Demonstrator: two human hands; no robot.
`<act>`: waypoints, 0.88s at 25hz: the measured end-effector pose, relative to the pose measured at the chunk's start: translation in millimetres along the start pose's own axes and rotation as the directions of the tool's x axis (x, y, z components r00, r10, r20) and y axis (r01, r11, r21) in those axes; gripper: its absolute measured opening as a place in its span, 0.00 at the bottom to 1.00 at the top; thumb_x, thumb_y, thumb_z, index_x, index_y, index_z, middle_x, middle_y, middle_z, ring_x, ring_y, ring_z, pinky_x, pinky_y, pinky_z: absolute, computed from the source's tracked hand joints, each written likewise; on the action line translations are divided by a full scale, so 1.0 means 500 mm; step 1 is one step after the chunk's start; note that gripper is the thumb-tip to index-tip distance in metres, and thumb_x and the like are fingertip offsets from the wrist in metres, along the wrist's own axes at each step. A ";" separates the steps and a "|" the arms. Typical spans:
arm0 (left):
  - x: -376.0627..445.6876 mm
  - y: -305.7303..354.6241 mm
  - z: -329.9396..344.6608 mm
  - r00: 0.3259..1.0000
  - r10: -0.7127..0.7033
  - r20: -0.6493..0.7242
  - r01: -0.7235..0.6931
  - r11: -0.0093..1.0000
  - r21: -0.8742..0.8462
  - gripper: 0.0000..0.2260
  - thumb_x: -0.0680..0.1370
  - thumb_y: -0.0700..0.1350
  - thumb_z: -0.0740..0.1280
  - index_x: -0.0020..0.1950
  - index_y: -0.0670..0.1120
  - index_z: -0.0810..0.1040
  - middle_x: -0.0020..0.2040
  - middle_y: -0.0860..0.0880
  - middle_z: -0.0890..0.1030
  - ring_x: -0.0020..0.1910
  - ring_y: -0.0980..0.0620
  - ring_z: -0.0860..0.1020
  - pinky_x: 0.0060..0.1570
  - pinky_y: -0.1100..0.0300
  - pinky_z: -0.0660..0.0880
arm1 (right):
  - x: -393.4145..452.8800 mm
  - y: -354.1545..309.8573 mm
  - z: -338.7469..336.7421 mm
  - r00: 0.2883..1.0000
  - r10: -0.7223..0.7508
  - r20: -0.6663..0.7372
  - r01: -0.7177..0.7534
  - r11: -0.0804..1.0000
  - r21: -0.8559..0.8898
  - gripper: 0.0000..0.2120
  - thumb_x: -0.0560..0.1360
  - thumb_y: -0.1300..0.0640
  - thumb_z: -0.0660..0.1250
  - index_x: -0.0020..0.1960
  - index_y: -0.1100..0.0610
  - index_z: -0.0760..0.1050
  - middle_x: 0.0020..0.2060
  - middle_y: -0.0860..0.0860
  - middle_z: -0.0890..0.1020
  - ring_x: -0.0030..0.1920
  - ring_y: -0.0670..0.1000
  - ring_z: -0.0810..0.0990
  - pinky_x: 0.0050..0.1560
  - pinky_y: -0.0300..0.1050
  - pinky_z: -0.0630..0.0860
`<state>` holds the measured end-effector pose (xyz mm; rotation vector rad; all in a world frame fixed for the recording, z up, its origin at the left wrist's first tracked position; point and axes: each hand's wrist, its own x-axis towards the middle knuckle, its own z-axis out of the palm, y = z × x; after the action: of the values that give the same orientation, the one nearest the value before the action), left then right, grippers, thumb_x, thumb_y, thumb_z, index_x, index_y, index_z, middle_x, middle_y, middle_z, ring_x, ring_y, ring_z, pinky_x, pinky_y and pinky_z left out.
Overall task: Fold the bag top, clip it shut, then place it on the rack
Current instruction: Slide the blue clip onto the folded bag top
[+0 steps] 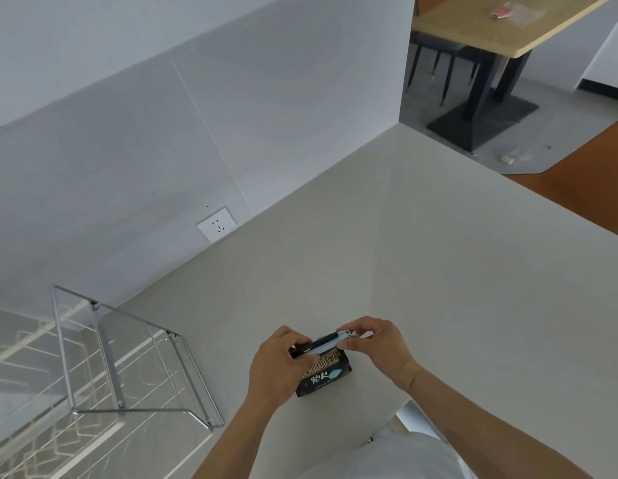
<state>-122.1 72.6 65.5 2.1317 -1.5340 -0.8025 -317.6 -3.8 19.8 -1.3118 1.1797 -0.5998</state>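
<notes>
A small black bag [324,378] with pale printed characters stands on the white counter [438,271] near its front edge. Along the bag's folded top lies a pale blue clip [326,345]. My left hand [276,366] grips the left end of the bag top and the clip. My right hand [374,345] pinches the clip's right end with thumb and fingers. The clip's jaw state is hard to tell. A metal wire rack [103,368] stands on the counter to the left of the bag.
A wall with a white power socket [217,224] runs behind the counter. Beyond the counter's far right edge are a wooden table [501,25] on a black base, dark chair legs and an orange-brown floor.
</notes>
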 end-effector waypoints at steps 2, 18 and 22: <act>0.000 0.000 0.001 1.000 -0.005 -0.002 0.005 1.000 -0.006 0.07 0.69 0.49 0.75 0.46 0.54 0.81 0.42 0.59 0.77 0.40 0.59 0.78 0.39 0.58 0.81 | -0.002 0.003 0.003 1.000 -0.007 -0.004 0.007 1.000 0.008 0.11 0.64 0.56 0.79 0.37 0.40 0.84 0.33 0.35 0.83 0.38 0.39 0.76 0.39 0.28 0.73; 0.002 0.044 0.006 0.955 0.277 -0.105 -0.252 0.946 0.204 0.04 0.75 0.48 0.70 0.48 0.55 0.83 0.43 0.57 0.80 0.41 0.57 0.77 0.45 0.62 0.69 | -0.009 -0.024 0.017 0.992 -0.076 0.099 0.083 0.994 -0.065 0.08 0.66 0.49 0.78 0.44 0.42 0.85 0.42 0.42 0.87 0.49 0.46 0.82 0.52 0.48 0.78; 0.005 0.051 0.012 0.945 0.318 -0.073 -0.290 0.922 0.258 0.04 0.77 0.45 0.67 0.46 0.53 0.81 0.43 0.56 0.81 0.41 0.55 0.77 0.44 0.62 0.68 | -0.017 -0.028 0.015 0.990 -0.092 0.104 0.102 0.990 -0.096 0.07 0.65 0.45 0.76 0.44 0.39 0.84 0.42 0.40 0.86 0.49 0.43 0.81 0.53 0.46 0.77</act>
<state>-144.0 61.9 76.1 1.9842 -1.9224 -0.3947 -310.1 3.6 34.4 -1.4760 1.0809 -0.5442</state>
